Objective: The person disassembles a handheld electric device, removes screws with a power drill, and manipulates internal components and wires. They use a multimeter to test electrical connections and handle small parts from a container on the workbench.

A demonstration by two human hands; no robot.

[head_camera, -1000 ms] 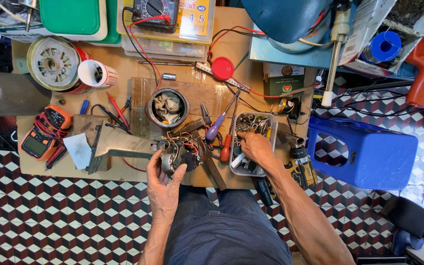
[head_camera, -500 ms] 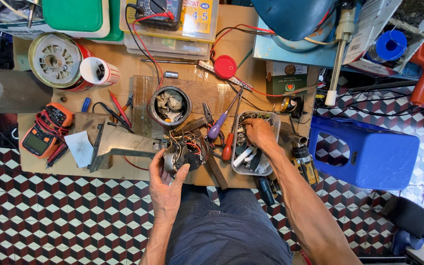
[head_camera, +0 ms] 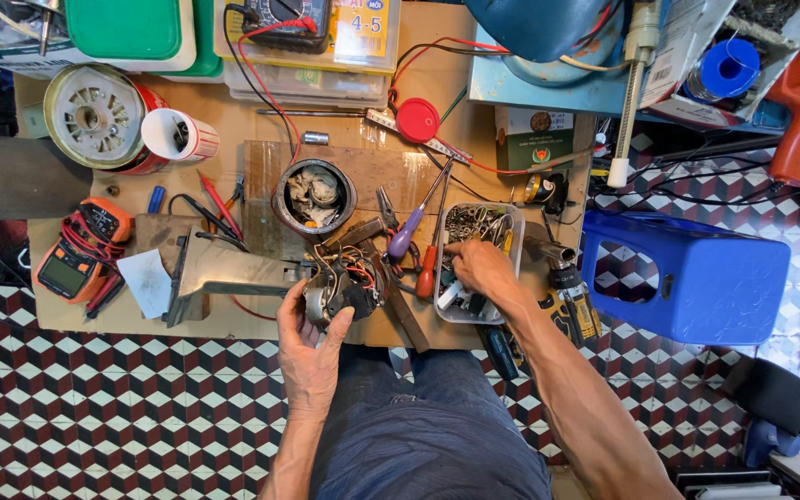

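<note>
Motor, a small wired one with red and pale leads curling over its top, sits at the front edge of the bench, and the left hand has it gripped, thumb up one side and fingers wrapped round the other. Over to the right, the right hand is down in the parts tray, fingers curled among the metal bits, though whether it has pinched anything I cannot tell. Between the two lie a purple screwdriver and a red screwdriver, just beside the tray. Behind the motor stands a round tin stuffed with rag. An orange multimeter rests far left, well apart.
</note>
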